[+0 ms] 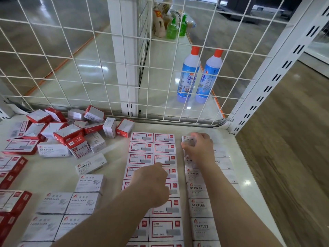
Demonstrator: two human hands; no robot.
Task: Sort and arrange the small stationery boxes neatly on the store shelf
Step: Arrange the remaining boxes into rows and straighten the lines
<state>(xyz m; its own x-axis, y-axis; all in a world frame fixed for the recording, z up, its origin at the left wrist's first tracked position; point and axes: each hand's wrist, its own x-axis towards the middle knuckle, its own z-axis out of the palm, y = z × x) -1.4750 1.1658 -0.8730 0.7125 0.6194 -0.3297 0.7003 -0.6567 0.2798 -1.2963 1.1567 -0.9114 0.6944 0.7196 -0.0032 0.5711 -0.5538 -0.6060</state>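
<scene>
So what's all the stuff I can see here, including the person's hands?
STAPLES boxes: a column of several, white, right of the shelf.
Red-framed boxes: two neat columns, white and red, centre.
PAPER CLIPS boxes: at least five, white, front left.
Jumbled boxes: many, red and white, back left.
Shelf: one, white.
Wire grid: white, behind the shelf.
Bottles: two, blue with orange caps, behind the grid.
Left hand: rests on the red-framed boxes.
Right hand: grips a STAPLES box.

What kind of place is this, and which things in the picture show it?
Most likely a shop, at a display shelf being stocked. White slotted uprights and a wire grid back frame it, staple boxes lie in neat rows, and cleaner bottles stand on the shelf behind.
</scene>
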